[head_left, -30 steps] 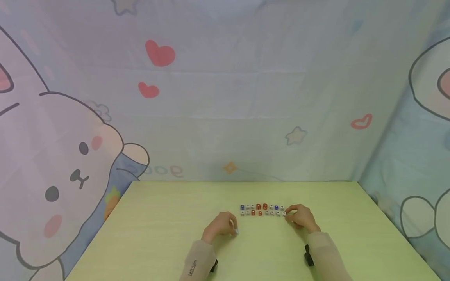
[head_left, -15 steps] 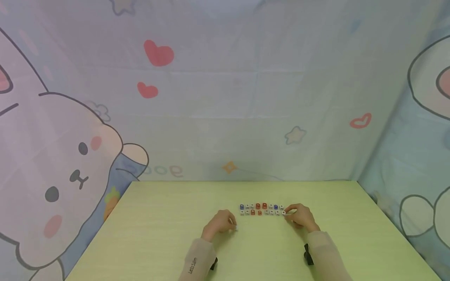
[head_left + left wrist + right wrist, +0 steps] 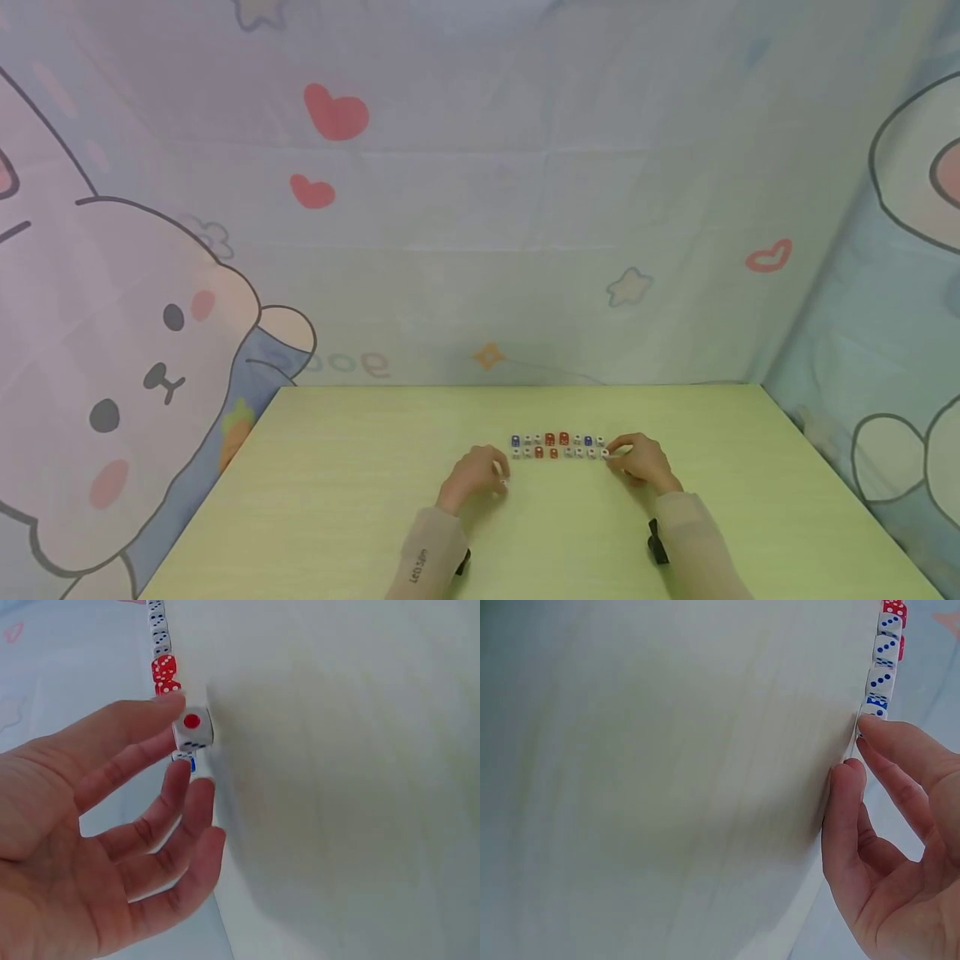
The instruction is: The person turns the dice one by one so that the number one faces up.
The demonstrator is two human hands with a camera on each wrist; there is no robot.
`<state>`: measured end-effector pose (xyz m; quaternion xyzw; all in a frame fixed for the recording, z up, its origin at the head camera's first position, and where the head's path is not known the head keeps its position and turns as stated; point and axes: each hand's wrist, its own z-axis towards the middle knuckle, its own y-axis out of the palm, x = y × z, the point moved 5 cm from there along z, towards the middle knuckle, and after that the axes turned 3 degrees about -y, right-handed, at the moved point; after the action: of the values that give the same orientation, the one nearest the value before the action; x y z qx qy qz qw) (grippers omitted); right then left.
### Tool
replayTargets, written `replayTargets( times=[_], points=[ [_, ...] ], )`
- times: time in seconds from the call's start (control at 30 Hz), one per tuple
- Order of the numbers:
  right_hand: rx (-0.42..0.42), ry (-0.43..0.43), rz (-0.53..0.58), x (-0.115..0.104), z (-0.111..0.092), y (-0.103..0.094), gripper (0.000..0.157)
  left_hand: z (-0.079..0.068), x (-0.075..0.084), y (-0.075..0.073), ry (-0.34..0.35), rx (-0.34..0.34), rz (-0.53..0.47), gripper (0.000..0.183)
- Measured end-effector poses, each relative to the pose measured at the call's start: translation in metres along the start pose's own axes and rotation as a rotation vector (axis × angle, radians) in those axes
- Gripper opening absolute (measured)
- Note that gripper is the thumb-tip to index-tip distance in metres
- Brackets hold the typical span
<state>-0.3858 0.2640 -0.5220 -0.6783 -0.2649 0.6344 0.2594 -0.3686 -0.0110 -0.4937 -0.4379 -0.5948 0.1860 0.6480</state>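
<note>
My left hand (image 3: 474,472) pinches a white die (image 3: 193,729) between thumb and index finger, the other fingers loosely bent. One red pip shows on the face turned to the left wrist camera. In the head view this die is just in front of the left end of two rows of small dice (image 3: 553,453), which are white, red and blue. At the rows' right end, my right hand (image 3: 645,463) holds the end white die (image 3: 874,712) of the front row with thumb and index fingertips. The thumb partly hides that die in the right wrist view.
The dice stand on a pale yellow-green table (image 3: 337,500). Behind it hangs a cloth backdrop (image 3: 480,208) with cartoon prints, meeting the table's back edge. A dark wrist strap piece (image 3: 657,543) shows beneath the right sleeve.
My left hand has shifted slightly forward toward the rows, and the die between its fingers has changed its tilt. The right hand stays at the row's end.
</note>
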Motion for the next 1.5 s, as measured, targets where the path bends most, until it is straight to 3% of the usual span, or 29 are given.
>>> replayTargets(
  times=[0.23,0.4,1.07,1.5],
  points=[
    [0.012,0.003,-0.007,-0.0003,-0.001,0.0013,0.024,0.0027,-0.0027,0.0063,-0.01,0.047,0.063,0.016],
    [0.016,0.007,-0.01,0.0001,-0.0005,0.0016,0.024,0.0021,-0.0001,0.0072,-0.02,0.038,0.078,0.015],
    [0.014,0.004,0.007,-0.0009,-0.0016,0.0,0.024,0.0017,-0.0023,0.0067,-0.031,0.022,-0.016,0.017],
    [0.004,-0.015,0.003,-0.0003,-0.0012,-0.0004,0.025,-0.0008,0.0043,0.0049,-0.043,0.029,0.045,0.013]
  ],
)
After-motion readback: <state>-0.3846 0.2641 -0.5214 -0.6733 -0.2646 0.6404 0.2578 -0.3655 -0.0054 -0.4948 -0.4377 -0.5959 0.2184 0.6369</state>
